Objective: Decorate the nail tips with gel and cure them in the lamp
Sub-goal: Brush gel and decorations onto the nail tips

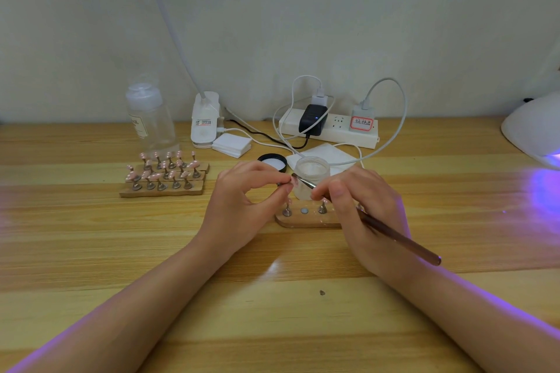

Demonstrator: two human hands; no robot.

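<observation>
left grip (242,197): thumb and forefinger pinched narrow on a small pink nail tip (293,181) on its metal stand, raised above the tabletop (272,297). right grip (357,209): fingers closed around a brown-handled brush (397,239), held like a pen; its metal ferrule and bristle end reach left to touch the nail tip at the left fingertips. open clear gel jar (312,174): just behind the two hands, its black lid (272,162) lying beside it to the left. small wooden holder (306,219): directly below the hands, bearing metal stands, partly hidden by the right hand. larger wooden holder (163,188): left of the hands, well apart, rows of pink nail tips on stands. white curing lamp (533,130): far right edge, violet light spilling over the tabletop. clear bottle (150,118), power strip (330,127) and white pads (231,144): along the rear near the wall.
</observation>
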